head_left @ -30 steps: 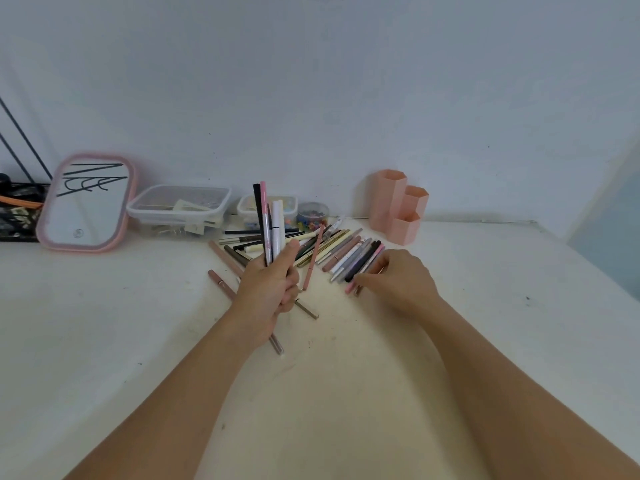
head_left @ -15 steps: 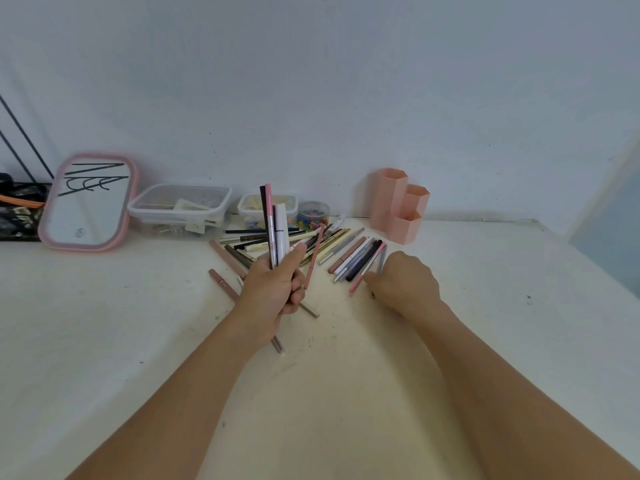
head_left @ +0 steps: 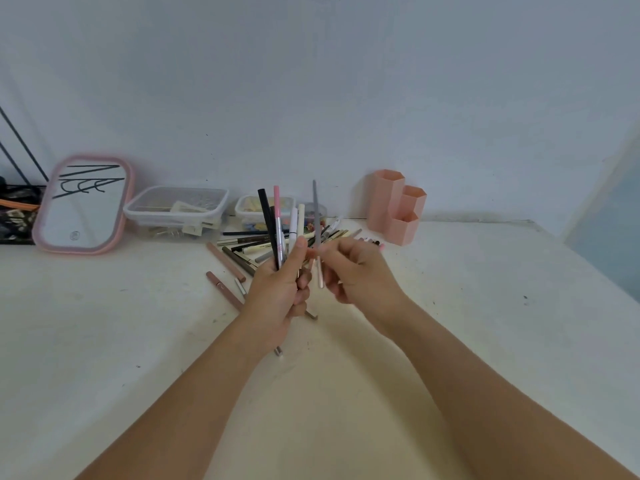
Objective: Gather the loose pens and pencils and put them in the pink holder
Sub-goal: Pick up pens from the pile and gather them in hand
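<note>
My left hand (head_left: 281,292) grips an upright bundle of pens (head_left: 277,225): black, pink, white and cream ones. My right hand (head_left: 360,271) pinches a thin grey pencil (head_left: 316,216) with a pale lower end, held upright right beside the bundle and nearly touching my left thumb. A pile of loose pens and pencils (head_left: 249,242) lies on the table behind both hands, partly hidden by them. Two brown pens (head_left: 225,256) lie apart at the pile's left. The pink holder (head_left: 398,209), three joined hexagonal tubes, stands at the back right by the wall.
A pink-framed mirror (head_left: 85,206) leans at the back left. Two clear plastic boxes (head_left: 176,211) with small items and a small round jar stand along the wall behind the pile. The white table (head_left: 485,306) ends at a right edge near a pale blue surface.
My right hand has lifted off the pile with the grey pencil and moved left and up to my left hand. The bundle in my left hand stays upright.
</note>
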The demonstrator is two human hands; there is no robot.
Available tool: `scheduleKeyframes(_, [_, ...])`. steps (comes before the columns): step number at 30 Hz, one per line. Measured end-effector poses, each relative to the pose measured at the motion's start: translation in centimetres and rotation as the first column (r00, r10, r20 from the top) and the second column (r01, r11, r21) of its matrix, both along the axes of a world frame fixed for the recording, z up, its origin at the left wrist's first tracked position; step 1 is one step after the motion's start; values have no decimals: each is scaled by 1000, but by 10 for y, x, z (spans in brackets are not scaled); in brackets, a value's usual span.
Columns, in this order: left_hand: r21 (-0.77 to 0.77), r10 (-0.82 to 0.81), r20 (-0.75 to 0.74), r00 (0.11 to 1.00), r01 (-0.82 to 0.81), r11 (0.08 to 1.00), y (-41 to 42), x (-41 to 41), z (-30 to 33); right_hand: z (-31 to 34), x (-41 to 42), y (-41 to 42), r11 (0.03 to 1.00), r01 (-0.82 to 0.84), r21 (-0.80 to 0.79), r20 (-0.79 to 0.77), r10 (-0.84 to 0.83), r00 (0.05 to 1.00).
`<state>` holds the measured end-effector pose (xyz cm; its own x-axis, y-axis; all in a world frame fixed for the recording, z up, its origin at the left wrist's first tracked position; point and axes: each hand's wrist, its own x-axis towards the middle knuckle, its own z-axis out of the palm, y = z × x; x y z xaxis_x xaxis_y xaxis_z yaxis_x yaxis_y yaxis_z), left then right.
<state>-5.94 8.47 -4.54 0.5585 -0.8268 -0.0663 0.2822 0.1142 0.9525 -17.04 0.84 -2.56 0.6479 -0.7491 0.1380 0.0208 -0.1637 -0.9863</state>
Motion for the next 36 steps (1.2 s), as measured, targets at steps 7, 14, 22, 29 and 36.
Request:
scheduleKeyframes(7, [-10,72,-1,997,-72,997,0,-8,4,-15,7,11,991,-56,-118,-65,49,997])
scheduleKeyframes(14, [35,119,2,993,-119,992,-3,6,-2,-5,-3,-3,999,-12,33,-99,15,995])
scheduleKeyframes(22, [22,160,-22,987,-159,987,-1,11,2,-17,-28,-43,872,240,-427,-570,-466,677])
scheduleKeyframes(29, [-1,44,-19,999,-44,999,0,10,-2,-23,-15,-42,803,156,-576,-625,-555,549])
scheduleKeyframes(36, [9,8,26,1000,-8,1000,0,7,-3,-27,-19,-54,818,246,-520,-598,-554,579])
